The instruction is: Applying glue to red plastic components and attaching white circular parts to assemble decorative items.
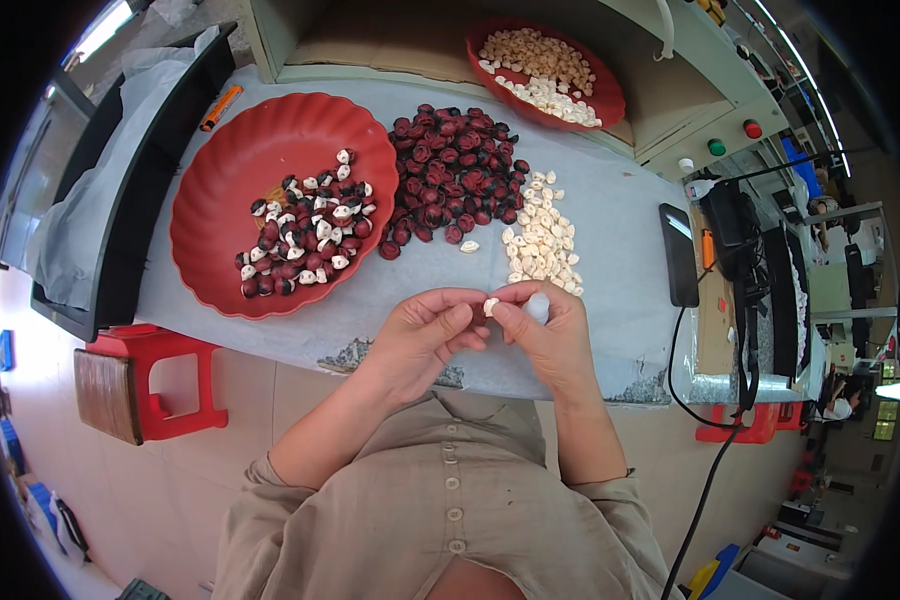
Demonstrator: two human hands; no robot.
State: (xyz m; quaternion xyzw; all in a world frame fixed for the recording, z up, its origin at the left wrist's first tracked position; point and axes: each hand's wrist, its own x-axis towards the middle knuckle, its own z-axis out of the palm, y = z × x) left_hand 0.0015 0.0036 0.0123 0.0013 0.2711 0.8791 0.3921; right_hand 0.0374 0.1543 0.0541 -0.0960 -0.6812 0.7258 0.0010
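Over the table's near edge, my left hand (425,335) and my right hand (555,335) meet fingertip to fingertip. A small cream-white piece (491,307) sits between them, pinched by my right thumb and forefinger. My right hand also keeps a small translucent white bottle (537,307) tucked in its fingers. My left fingers are closed at the same spot; what they pinch is mostly hidden. Just beyond lies a pile of loose cream-white pieces (544,240), with one stray white piece (469,246). Left of it is a heap of dark red and black rose-shaped pieces (455,165).
A red scalloped tray (220,160) holds red-black pieces with white parts joined. Another red tray (610,95) with cream and tan pieces sits in the pale green cabinet (660,150). A phone (679,255) with a cable lies right; a black tray (120,240) stands left, near a red stool (175,345).
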